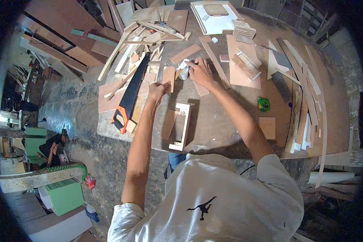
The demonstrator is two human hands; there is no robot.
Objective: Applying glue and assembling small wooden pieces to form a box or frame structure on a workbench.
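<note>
Toward the left edge of the surface (213,125), a handsaw (133,90) with a dark metal blade and an orange-and-black handle is laid slantwise across flat boards and offcuts. To its right, a small rectangular wooden piece (169,77), smooth and reddish-brown, is pinched near its lower end between the thumb and fingers of the left hand (159,91). Just beyond the piece, a small whitish container (184,72) is touched on its right side by the fingers of the right hand (202,72); whether that grip is closed around it cannot be told. Nearer the front edge, a pale, narrow wooden frame (183,127) is placed below both grips. A black leaping figure is printed on the white shirt (205,189). Farther right, a rounded green tape measure (263,104) is seen, its markings too small to be read, with a square wooden panel (267,128) below it. Long, thin wood strips (304,105) are stacked along the right edge.
</note>
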